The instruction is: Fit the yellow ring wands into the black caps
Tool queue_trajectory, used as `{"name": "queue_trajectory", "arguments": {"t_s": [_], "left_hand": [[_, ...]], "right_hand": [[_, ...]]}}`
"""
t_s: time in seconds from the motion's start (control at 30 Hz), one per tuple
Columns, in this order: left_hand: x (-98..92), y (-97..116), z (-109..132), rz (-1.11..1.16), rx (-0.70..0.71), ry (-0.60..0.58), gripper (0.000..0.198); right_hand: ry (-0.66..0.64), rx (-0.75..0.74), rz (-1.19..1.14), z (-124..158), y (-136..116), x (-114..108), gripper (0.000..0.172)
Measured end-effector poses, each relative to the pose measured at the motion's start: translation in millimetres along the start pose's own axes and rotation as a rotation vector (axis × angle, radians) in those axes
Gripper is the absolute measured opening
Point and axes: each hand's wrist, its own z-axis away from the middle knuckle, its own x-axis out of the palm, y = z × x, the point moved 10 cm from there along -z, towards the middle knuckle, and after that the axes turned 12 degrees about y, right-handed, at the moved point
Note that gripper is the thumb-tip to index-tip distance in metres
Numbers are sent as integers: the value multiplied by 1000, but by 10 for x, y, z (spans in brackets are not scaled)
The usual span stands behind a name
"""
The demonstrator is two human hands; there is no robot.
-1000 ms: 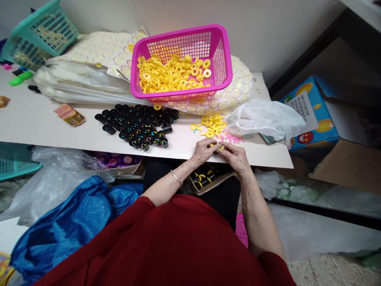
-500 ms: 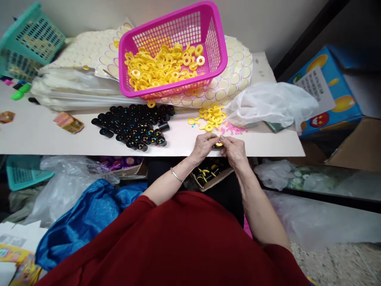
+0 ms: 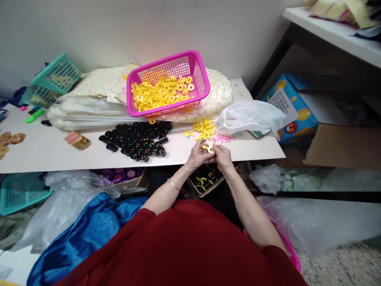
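Observation:
Close together at the table's front edge, my left hand [image 3: 198, 154] and my right hand [image 3: 223, 156] hold a yellow ring piece with a tab [image 3: 210, 149] between their fingers. Whatever lies beneath it in the fingers is hidden. Just behind the hands lie a small heap of yellow ring pieces [image 3: 204, 128] and scattered pink bits [image 3: 223, 138]. To the left stands a group of black cups [image 3: 135, 137], several with coloured beads inside. Below the hands, an open box [image 3: 205, 180] holds black and yellow pieces.
A pink basket [image 3: 168, 111] of yellow rings rests on patterned sheets at the back. A white plastic bag [image 3: 250, 116] and a blue box [image 3: 290, 109] are on the right. An orange packet [image 3: 77, 140] and green basket [image 3: 50, 81] are on the left.
The camera view has shifted, so the table sits lower and more appears at the right. The yellow ring piece now shows its tab, and the fingers of my left hand are spread wider.

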Motion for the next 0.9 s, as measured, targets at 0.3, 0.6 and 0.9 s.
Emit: {"name": "queue_trajectory", "arguments": {"t_s": [0.3,0.6,0.9], "left_hand": [[102,-61,274,77,-82,-43,59],[330,193,615,-111,132,-393,31],[276,-5,647,233,-129,-301,33]], "right_hand": [[-78,138,-319,390,72,-213,36],[-214,441,-64,546,269,-299,44],[-474,462,-359,747,240,-115,42]]}}
